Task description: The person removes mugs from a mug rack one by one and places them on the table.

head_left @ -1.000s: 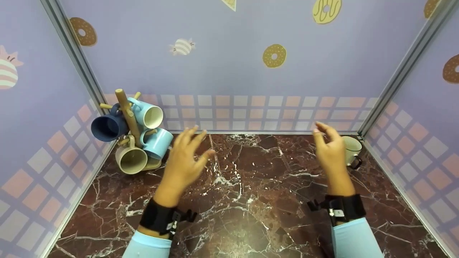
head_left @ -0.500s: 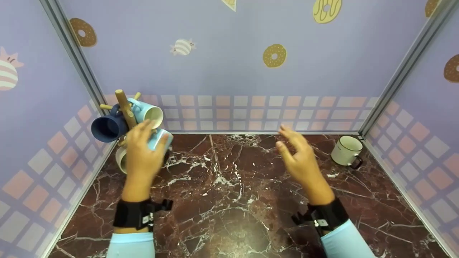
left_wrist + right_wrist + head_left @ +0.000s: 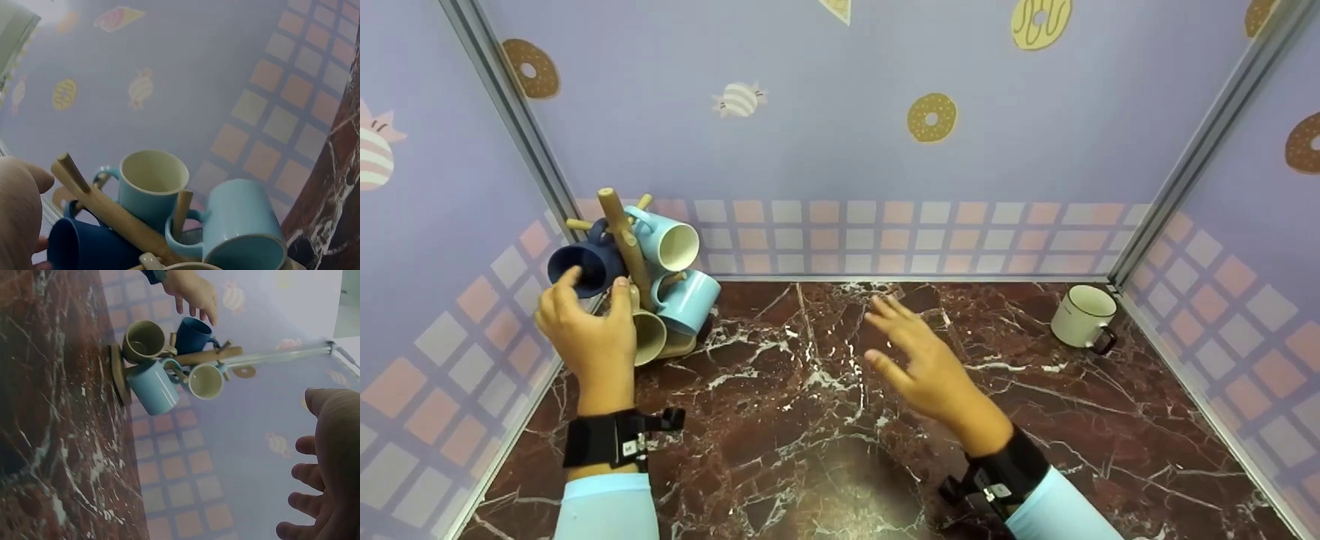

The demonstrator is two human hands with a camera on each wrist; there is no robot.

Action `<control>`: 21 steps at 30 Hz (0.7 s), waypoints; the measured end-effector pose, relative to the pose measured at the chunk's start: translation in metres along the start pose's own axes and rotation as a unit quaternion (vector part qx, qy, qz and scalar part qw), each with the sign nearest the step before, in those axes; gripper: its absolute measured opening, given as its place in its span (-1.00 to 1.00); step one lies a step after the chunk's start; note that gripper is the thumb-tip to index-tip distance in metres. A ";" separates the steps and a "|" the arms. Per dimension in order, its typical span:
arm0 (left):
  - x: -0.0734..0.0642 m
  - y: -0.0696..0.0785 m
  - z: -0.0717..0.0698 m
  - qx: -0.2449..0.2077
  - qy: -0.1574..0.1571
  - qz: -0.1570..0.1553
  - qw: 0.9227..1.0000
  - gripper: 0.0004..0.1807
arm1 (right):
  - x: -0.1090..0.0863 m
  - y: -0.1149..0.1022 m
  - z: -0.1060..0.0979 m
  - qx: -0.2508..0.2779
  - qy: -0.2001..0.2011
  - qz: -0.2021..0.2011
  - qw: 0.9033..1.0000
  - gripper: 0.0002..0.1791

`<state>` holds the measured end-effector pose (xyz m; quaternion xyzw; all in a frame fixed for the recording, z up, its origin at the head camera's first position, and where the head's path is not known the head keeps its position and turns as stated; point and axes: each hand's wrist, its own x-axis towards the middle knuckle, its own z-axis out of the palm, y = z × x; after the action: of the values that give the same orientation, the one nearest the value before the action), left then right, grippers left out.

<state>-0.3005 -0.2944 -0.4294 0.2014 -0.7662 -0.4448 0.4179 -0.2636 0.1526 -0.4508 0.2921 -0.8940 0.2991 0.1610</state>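
A wooden mug tree (image 3: 631, 253) at the back left bears several mugs by their handles. My left hand (image 3: 589, 330) is at the navy mug (image 3: 598, 259), index finger overlapping its opening and thumb to the right; in the right wrist view its fingers reach toward the mug, and contact cannot be made out. Two light blue mugs, an upper one (image 3: 660, 236) and a lower one (image 3: 695, 300), hang on the right side. Low in front hangs a beige mug (image 3: 649, 337), partly hidden by my left hand. My right hand (image 3: 934, 371) hovers over the mid-table, fingers extended, holding nothing.
A cream enamel mug (image 3: 1076, 319) with a dark handle stands upright at the back right of the dark marbled table (image 3: 810, 450). Patterned walls close in the left, back and right sides.
My left hand has moved left, past the light blue mugs, to the navy mug. The right hand has swung left, away from the enamel mug, toward the middle.
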 end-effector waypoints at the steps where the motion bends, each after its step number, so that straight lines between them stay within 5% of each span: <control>1: 0.003 -0.002 0.001 0.005 0.002 -0.012 1.000 -0.18 | 0.000 -0.002 0.002 -0.006 -0.003 -0.009 1.000 -0.31; 6: 0.021 -0.009 0.004 0.021 0.004 -0.050 0.999 0.14 | -0.003 -0.008 0.013 -0.028 -0.021 -0.052 0.998 -0.29; 11: 0.041 -0.009 0.005 0.030 -0.044 -0.088 0.995 0.37 | -0.007 -0.018 0.020 -0.037 -0.046 -0.062 0.996 -0.26; 21: 0.064 -0.016 0.005 0.012 -0.120 -0.092 0.988 0.49 | -0.012 -0.036 0.026 -0.070 -0.113 -0.082 0.988 -0.13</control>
<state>-0.3426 -0.3437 -0.4146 0.2209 -0.7943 -0.4931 0.2776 -0.2355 0.1179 -0.4605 0.3845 -0.8981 0.1866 0.1036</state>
